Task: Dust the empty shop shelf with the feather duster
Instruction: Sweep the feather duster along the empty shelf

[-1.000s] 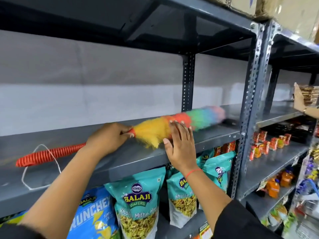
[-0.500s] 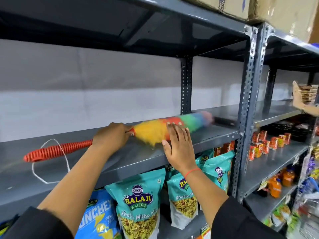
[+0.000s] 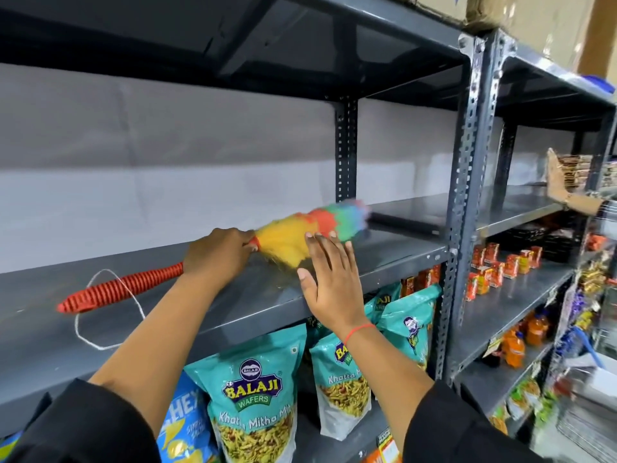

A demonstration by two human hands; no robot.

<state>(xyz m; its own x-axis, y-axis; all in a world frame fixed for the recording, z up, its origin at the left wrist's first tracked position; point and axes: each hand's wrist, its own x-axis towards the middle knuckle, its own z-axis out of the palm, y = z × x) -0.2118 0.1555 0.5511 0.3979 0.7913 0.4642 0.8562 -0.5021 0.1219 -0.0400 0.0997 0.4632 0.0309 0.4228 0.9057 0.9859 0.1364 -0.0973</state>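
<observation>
A feather duster [image 3: 300, 233] with a rainbow head, a red ribbed handle and a white cord loop lies across the empty grey metal shelf [image 3: 394, 253]. My left hand [image 3: 218, 253] is shut on the handle just behind the yellow feathers. The blurred head reaches toward the shelf's back right, near the rear upright. My right hand [image 3: 329, 279] rests flat on the shelf's front edge with fingers spread, its fingertips touching the feathers. The handle's tail sticks out to the left, behind my left wrist.
Teal Balaji snack bags [image 3: 255, 406] and a blue chips bag hang on the shelf below. A perforated steel upright [image 3: 462, 202] bounds the shelf at the right. Beyond it, shelves hold small red cartons and orange bottles. Another person's hand [image 3: 557, 182] reaches in at far right.
The duster head has swept left and toward the shelf's back, and the handle's tail has swung further out. My right hand has stayed on the shelf edge. The view shifted slightly.
</observation>
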